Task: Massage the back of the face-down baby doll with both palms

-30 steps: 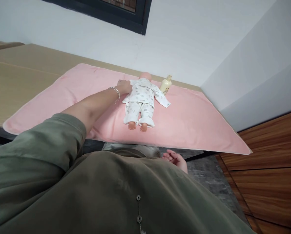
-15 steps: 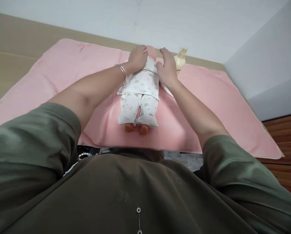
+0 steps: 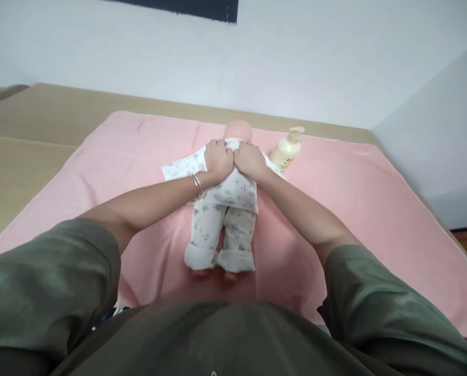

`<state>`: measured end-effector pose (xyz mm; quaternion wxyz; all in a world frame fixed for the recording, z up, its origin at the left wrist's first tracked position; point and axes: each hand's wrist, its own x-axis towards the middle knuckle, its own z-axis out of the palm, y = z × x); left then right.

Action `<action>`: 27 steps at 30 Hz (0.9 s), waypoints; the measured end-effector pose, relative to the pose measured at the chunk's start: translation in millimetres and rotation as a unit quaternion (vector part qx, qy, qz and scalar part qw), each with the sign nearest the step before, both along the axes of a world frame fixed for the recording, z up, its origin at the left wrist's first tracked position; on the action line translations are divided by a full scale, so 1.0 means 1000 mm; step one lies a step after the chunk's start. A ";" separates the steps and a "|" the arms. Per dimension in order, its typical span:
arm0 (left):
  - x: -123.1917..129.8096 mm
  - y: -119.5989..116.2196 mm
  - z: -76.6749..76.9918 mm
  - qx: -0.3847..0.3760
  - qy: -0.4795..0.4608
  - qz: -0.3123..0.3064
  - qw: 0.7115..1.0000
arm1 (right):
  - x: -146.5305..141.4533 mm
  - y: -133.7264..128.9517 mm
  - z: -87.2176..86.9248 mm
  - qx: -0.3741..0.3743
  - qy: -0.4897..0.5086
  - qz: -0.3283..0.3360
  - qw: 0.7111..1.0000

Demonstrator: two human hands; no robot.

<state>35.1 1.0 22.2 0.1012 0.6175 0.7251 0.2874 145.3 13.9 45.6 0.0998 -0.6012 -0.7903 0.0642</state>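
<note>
Left hand, right hand part-curled on shirt of doll; whether gripping, cannot tell. Best: light, even touch, clear of bottle at two o'clock.

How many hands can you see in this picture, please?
2: the left hand and the right hand, side by side over the upper body of the dressed doll. Some fingertips are hard to make out, but no further hand shows.

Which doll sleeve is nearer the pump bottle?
The sleeve by your right hand, close to the bottle; the other sleeve stretches past your left hand.
</note>
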 end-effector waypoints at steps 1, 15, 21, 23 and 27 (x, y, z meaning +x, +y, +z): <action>-0.001 0.002 -0.004 0.020 -0.015 -0.002 1.000 | -0.002 -0.001 0.000 0.006 -0.003 -0.003 1.000; -0.012 0.008 -0.030 0.097 -0.085 -0.102 0.986 | -0.002 -0.011 -0.024 0.046 -0.001 -0.035 0.998; -0.026 0.014 -0.033 0.097 -0.076 -0.156 0.980 | 0.006 -0.008 -0.030 0.045 0.026 -0.006 0.999; -0.027 0.014 -0.032 0.090 -0.064 -0.157 0.981 | 0.007 -0.006 -0.030 0.045 0.033 -0.005 0.998; -0.027 0.013 -0.028 0.078 -0.045 -0.159 0.983 | 0.008 -0.010 -0.024 0.037 0.033 0.001 0.999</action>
